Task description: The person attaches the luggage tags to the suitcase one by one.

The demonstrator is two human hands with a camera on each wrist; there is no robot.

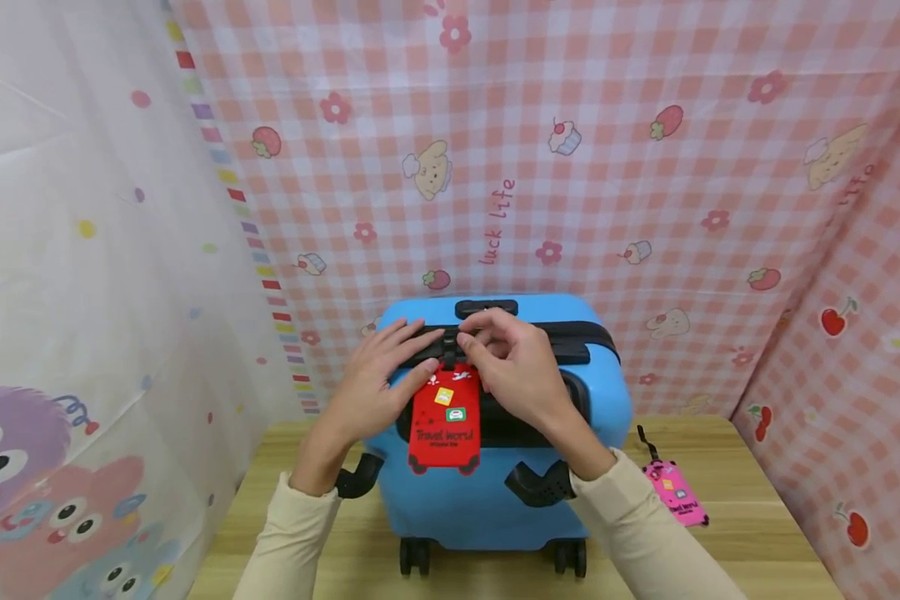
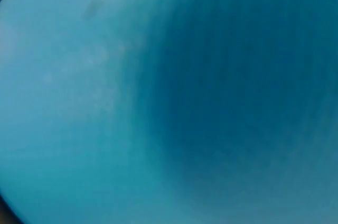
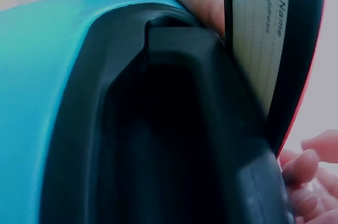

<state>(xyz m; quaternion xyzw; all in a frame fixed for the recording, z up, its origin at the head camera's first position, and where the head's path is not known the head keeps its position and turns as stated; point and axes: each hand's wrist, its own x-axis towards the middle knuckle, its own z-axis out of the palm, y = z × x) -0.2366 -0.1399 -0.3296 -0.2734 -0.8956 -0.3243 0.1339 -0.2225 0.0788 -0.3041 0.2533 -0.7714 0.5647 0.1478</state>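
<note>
A red luggage tag (image 1: 444, 429) printed "Travel World" hangs by its short black strap (image 1: 450, 343) from the dark handle bar (image 1: 567, 353) of a blue suitcase (image 1: 495, 508). My right hand (image 1: 521, 362) pinches at the strap between thumb and index finger. From the other side, my left hand (image 1: 386, 367) lies over the bar with fingers extended, index tip and thumb close to the strap. The right wrist view shows the tag's back, with a Name and Address card (image 3: 259, 39), beside the black handle (image 3: 179, 49). Blurred blue shell (image 2: 79, 102) fills the left wrist view.
On the wooden table (image 1: 750, 492), right of the suitcase, lies a pink luggage tag (image 1: 678, 493) with a black strap. The suitcase stands on black wheels (image 1: 570, 557). A pink checked cloth (image 1: 607, 208) hangs close behind, and a white patterned sheet (image 1: 135, 275) hangs at left.
</note>
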